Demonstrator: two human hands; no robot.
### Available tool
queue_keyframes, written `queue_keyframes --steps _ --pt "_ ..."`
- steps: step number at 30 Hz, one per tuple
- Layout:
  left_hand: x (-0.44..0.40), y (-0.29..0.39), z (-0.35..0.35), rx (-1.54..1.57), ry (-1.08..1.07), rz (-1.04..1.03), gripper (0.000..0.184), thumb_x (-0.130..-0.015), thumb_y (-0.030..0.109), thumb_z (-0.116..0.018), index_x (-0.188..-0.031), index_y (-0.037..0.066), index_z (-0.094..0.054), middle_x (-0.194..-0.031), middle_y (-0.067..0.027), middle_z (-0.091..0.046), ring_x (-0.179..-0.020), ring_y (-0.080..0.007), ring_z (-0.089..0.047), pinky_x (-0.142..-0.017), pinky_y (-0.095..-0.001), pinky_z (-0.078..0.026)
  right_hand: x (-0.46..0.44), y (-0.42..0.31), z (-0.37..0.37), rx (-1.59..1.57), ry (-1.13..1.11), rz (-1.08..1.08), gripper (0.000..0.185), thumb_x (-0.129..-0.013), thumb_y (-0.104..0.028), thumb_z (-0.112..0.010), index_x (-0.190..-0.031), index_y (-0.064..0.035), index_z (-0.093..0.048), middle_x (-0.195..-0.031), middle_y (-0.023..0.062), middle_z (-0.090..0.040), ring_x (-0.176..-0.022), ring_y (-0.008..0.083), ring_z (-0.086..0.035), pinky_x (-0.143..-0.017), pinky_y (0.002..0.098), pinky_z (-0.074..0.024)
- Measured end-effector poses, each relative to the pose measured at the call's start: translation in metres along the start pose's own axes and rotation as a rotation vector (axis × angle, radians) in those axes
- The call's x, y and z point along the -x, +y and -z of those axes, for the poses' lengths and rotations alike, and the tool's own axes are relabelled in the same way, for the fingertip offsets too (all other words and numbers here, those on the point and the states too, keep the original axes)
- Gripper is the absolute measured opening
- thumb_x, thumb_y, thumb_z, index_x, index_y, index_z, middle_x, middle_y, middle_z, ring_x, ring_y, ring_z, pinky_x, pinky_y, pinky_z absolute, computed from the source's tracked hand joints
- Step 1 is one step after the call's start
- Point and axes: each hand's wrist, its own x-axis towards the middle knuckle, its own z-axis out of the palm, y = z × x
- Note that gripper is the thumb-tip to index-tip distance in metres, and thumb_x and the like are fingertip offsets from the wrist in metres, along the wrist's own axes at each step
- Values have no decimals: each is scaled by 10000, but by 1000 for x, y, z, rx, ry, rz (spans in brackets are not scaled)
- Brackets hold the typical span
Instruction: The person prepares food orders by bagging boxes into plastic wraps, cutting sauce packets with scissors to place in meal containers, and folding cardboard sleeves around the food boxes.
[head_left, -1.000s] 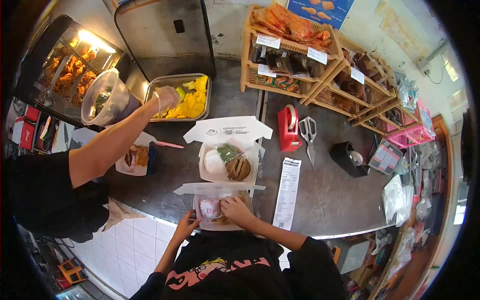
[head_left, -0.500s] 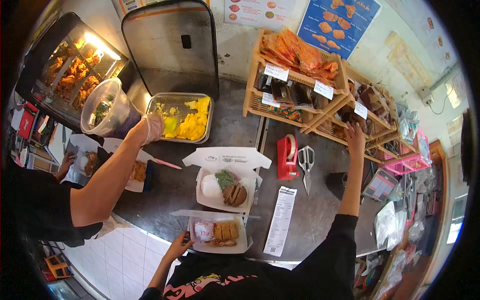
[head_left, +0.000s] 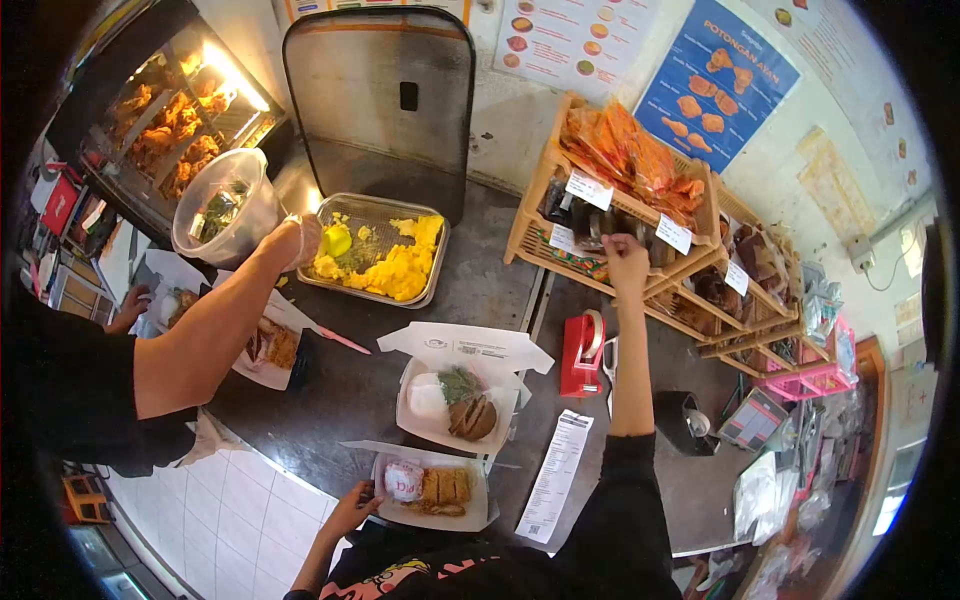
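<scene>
My left hand [head_left: 350, 508] grips the left edge of an open takeaway box [head_left: 482, 507], its fingers at the rim. In that box lie a wrapped rice portion [head_left: 404, 481] and sliced fried chicken [head_left: 446, 488]. Up at the wooden rack [head_left: 530, 243], my right hand [head_left: 627, 262] pinches at a dark packet [head_left: 590, 222] in the middle compartment; the fingertips partly hide it. Just beyond the first box stands a second open box [head_left: 417, 421] with rice [head_left: 429, 396], green leaves [head_left: 460, 382] and a sliced brown patty [head_left: 473, 416].
A red tape dispenser [head_left: 580, 365], scissors [head_left: 609, 362] and a receipt [head_left: 556, 475] lie right of the boxes. At left, a co-worker's gloved hand [head_left: 300, 243] is at a tray [head_left: 437, 275] of yellow food, near a plastic tub [head_left: 243, 228] and another box [head_left: 270, 375].
My right hand has moved left and up from the rack's lower right section to the dark packets. My left hand stays on the box. The view has shifted a little.
</scene>
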Motion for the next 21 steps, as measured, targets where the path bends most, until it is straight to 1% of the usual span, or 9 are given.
queue_keyframes --steps 2,4,7,12,14,17,19,20,21 --pt "-1 -11 -1 -37 5 -40 470 -848 290 -602 -1182 1 -441 -1003 -156 -602 -915 -241 -603 -780 -338 -485 9 -27 24 -45 -48 76 151 -757 -164 -678 -776 -27 -616 -682 93 -602 -637 196 -577 -645 304 -434" --pt "2 -8 -1 -22 0 -36 475 -848 294 -602 -1185 1 -440 -1005 -154 -601 -918 -242 -603 -786 -337 -482 19 -52 52 52 -129 315 92 -758 -94 -652 -799 -35 -595 -725 67 -563 -652 172 -518 -628 289 -408" --pt "3 1 2 -14 -14 -52 481 -847 296 -602 -1190 1 -438 -1010 -152 -599 -924 -247 -601 -798 -340 -478 35 -99 96 110 -309 316 80 -758 -74 -638 -794 -32 -579 -738 56 -528 -661 166 -476 -587 291 -387" --pt "0 4 4 -127 -19 -116 445 -848 278 -597 -1164 2 -449 -1033 -174 -589 -938 -267 -601 -813 -360 -478 44 -143 142 84 -352 206 103 -757 -67 -640 -814 -19 -569 -778 66 -534 -715 190 -496 -625 289 -391" --pt "-1 1 4 -106 -24 -108 441 -846 279 -600 -1158 7 -451 -1047 -185 -582 -947 -279 -599 -818 -361 -477 44 -156 153 228 -343 455 120 -766 -71 -640 -825 -2 -561 -795 72 -532 -719 175 -497 -637 285 -401" --pt "-3 -6 11 -224 -43 -190 484 -844 358 -583 -1160 12 -462 -1066 -201 -569 -922 -309 -602 -789 -390 -483 55 -180 164 171 -376 397 125 -780 -73 -635 -832 9 -557 -792 70 -532 -702 164 -497 -635 278 -411" --pt "0 14 23 -611 -58 -190 531 -831 485 -531 -1072 12 -538 -1020 -212 -586 -895 -346 -597 -760 -423 -478 59 -187 173 122 -404 353 114 -783 -73 -638 -827 2 -565 -768 45 -527 -698 136 -502 -598 256 -403" --pt "5 27 30 -617 -60 -193 531 -831 485 -531 -1072 12 -538 -1020 -212 -586 -895 -346 -597 -760 -423 -478 62 -190 177 122 -398 349 114 -783 -73 -638 -827 2 -565 -768 45 -527 -698 136 -502 -598 256 -403" --pt "13 49 37 -774 -96 -92 547 -820 529 -507 -1002 18 -572 -980 -208 -599 -876 -358 -595 -750 -435 -475 64 -196 182 79 -403 329 109 -786 -76 -639 -822 -4 -565 -761 33 -526 -687 121 -499 -584 247 -396"
